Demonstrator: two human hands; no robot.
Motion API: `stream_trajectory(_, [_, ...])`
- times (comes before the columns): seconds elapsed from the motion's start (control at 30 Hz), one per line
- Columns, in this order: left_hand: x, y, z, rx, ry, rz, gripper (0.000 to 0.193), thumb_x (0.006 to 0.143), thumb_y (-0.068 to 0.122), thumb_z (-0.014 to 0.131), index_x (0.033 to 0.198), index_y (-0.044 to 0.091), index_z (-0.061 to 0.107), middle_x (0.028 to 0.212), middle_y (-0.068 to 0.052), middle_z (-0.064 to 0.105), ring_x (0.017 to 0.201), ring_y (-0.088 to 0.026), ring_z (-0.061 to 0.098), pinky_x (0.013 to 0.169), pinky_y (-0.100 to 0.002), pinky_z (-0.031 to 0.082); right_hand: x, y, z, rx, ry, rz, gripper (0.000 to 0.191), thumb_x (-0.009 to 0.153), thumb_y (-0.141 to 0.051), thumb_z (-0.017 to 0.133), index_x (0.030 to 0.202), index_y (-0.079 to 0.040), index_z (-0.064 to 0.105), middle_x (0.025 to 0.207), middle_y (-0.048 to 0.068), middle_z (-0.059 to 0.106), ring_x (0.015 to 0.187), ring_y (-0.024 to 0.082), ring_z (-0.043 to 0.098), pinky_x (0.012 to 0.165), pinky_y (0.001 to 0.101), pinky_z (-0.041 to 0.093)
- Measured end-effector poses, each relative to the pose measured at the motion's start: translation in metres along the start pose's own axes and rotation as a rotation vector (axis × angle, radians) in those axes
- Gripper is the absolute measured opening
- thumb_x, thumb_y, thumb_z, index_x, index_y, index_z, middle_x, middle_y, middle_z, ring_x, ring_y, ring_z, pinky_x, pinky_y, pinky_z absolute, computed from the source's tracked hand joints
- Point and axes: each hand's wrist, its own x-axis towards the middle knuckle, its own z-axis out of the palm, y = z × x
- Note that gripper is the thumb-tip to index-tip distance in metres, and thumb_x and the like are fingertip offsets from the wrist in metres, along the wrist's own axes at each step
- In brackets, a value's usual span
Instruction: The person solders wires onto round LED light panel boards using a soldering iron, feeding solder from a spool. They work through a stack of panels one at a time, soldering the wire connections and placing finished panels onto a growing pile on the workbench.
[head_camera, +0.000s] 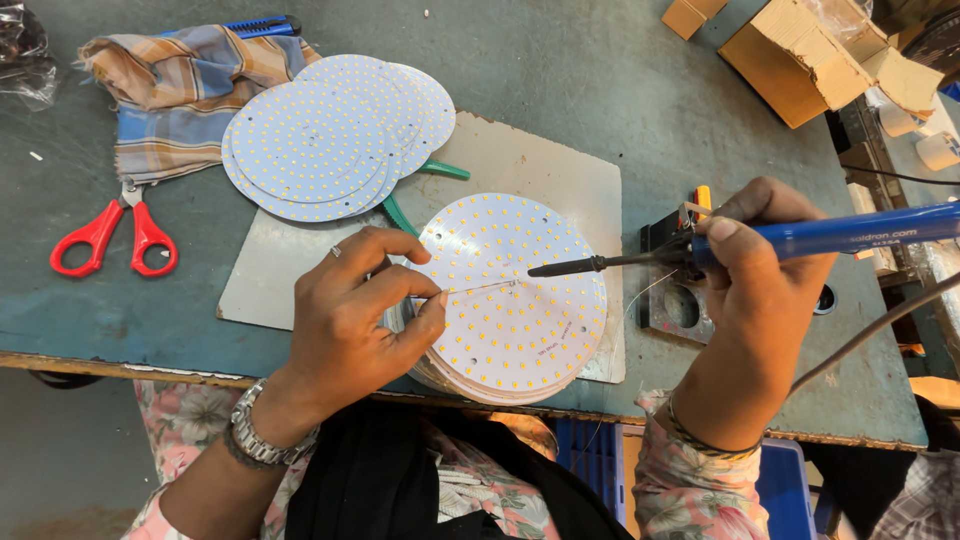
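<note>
Your left hand (345, 320): fingers (432, 305) pinched shut on thin solder wire (478, 288), wire end reaching centre of top round LED board (515, 300). Your right hand (755, 270): fingers wrapped tight round blue-handled soldering iron (700, 250), tip just above same board centre. Board tops stack at desk (620, 90) front edge, on grey plate (540, 160). Second pile of LED boards (335, 135) farther back-left. Red scissors (115, 235), checked cloth (185, 85) at left. Cardboard boxes (800, 55) back-right.
</note>
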Motion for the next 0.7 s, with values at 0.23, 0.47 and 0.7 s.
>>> stream_trajectory(0.23, [0.001, 0.000, 0.001, -0.011, -0.020, -0.010, 0.013, 0.077, 0.010, 0.082, 0.079, 0.006, 0.071, 0.102, -0.006, 0.067, 0.063, -0.013, 0.058, 0.061, -0.031, 0.048, 0.006, 0.013, -0.002, 0.088, -0.140, -0.066, 0.015, 0.089, -0.006, 0.063, 0.080, 0.003, 0.055, 0.071, 0.005, 0.054, 0.051, 0.005, 0.041, 0.047, 0.0198, 0.030])
stream_trajectory(0.47, [0.003, 0.000, 0.005, -0.002, -0.018, 0.001, 0.012, 0.077, 0.010, 0.082, 0.078, 0.006, 0.070, 0.103, -0.006, 0.067, 0.063, -0.014, 0.057, 0.062, -0.031, 0.048, 0.007, 0.019, -0.005, 0.098, -0.156, -0.059, 0.012, 0.088, -0.005, 0.063, 0.082, 0.001, 0.054, 0.068, 0.005, 0.054, 0.049, 0.005, 0.040, 0.049, 0.0212, 0.030])
stream_trajectory(0.7, [0.000, 0.001, 0.000, -0.025, 0.019, -0.008, 0.012, 0.078, 0.010, 0.082, 0.081, 0.006, 0.071, 0.102, -0.007, 0.067, 0.073, -0.017, 0.063, 0.066, -0.032, 0.050, -0.006, -0.005, 0.003, 0.008, 0.004, -0.042, 0.012, 0.088, -0.009, 0.063, 0.084, -0.001, 0.055, 0.072, 0.003, 0.053, 0.050, 0.004, 0.038, 0.046, 0.0196, 0.026])
